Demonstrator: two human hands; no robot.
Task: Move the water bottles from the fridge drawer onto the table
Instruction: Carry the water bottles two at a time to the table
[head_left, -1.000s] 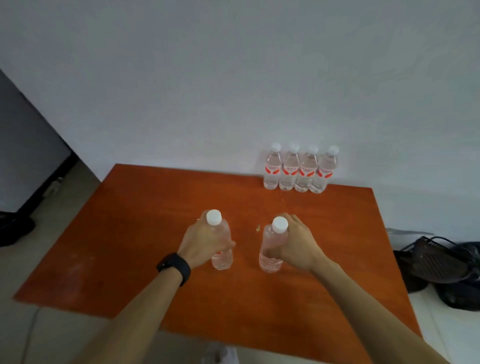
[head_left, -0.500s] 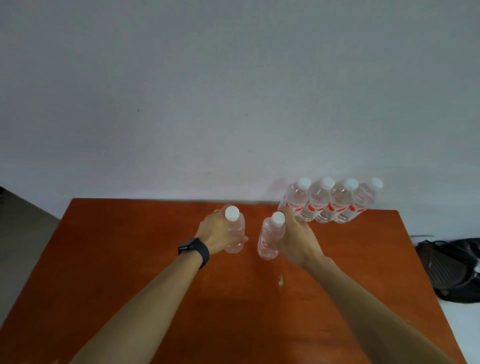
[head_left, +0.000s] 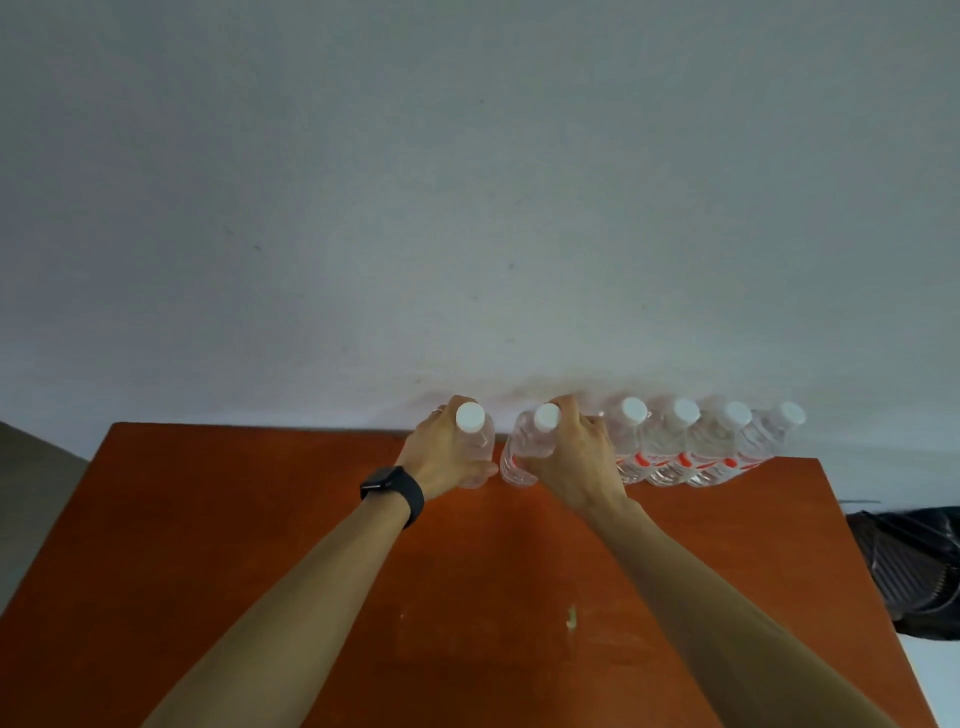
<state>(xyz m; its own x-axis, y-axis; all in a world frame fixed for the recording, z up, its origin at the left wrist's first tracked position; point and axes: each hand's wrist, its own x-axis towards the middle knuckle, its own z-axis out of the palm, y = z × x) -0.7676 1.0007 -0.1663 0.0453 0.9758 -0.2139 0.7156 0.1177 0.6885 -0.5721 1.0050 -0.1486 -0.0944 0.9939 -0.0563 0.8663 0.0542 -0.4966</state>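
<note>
My left hand (head_left: 441, 460) has its fingers (head_left: 448, 408) curled round one water bottle (head_left: 477, 441); my right hand (head_left: 574, 462) grips a second bottle (head_left: 522, 457) the same way. Both bottles stand upright, caps up, between my two palms and just beside each other, at the far edge of the desk (head_left: 249, 519) by the wall (head_left: 467, 208). The row of four bottles (head_left: 675, 452) lies just right of my right fingers, so that hand is nearer. Whether my knuckles touch the row, or the bases rest on the desk, I cannot tell. No fridge drawer is in view.
</note>
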